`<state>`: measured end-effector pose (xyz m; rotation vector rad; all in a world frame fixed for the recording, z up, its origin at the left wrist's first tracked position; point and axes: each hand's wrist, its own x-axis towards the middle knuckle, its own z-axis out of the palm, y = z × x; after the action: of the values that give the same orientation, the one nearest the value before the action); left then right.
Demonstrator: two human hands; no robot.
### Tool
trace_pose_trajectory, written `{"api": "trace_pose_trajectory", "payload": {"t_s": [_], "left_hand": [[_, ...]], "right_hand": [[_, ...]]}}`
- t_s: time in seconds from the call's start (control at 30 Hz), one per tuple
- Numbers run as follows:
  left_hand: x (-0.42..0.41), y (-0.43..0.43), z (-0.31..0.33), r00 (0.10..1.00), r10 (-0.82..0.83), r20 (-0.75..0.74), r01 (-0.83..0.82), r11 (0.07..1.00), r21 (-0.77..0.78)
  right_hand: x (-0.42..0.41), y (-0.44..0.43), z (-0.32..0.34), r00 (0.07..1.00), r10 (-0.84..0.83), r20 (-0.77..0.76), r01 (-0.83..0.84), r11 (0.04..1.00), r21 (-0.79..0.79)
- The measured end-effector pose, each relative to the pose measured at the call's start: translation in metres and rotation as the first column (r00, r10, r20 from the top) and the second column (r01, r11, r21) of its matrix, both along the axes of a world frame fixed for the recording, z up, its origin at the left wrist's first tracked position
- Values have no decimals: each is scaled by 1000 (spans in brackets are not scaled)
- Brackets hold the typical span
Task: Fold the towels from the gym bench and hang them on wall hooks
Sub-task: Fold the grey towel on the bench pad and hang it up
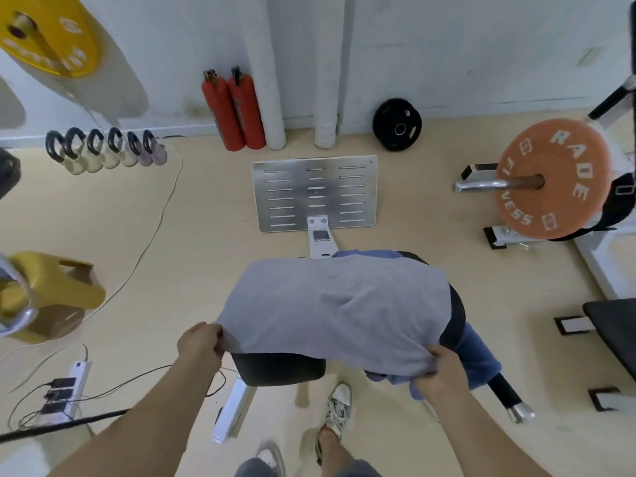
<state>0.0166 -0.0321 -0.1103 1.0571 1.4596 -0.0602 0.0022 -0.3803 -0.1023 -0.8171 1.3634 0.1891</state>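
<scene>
I'm standing in a gym: an orange round weight plate (554, 180) on a steel bar, a row of pale kettlebells with black handles (106, 149) along the white wall, and a black padded bench (278, 368) before me.

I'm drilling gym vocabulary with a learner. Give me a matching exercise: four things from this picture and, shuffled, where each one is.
1 grey towel
2 blue towel
3 black plate
4 orange plate

A leaning against the wall
B on a bar
C gripped by the left hand and the right hand
D draped on the bench under another towel

Pairs: 1-C, 2-D, 3-A, 4-B
</scene>
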Motion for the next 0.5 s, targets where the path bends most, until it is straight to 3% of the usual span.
{"api": "trace_pose_trajectory", "payload": {"t_s": [0.07,0.17,0.27,0.37,0.5], "left_hand": [[8,-3,7,998,0,60,-7,995,101],[26,-15,31,971,-233,59,192,900,392],[46,-33,71,879,-432,200,314,842,440],[53,-54,125,704,-576,416,412,808,421],[37,-85,190,417,-716,559,596,680,426]], "right_hand": [[5,-6,6,1000,1,3,-1,993,-115],[23,-8,27,992,91,83,-61,948,-312],[46,3,55,949,195,249,-92,924,-370],[66,34,96,812,408,417,-221,877,-427],[74,104,160,574,589,569,-379,807,-453]]}}
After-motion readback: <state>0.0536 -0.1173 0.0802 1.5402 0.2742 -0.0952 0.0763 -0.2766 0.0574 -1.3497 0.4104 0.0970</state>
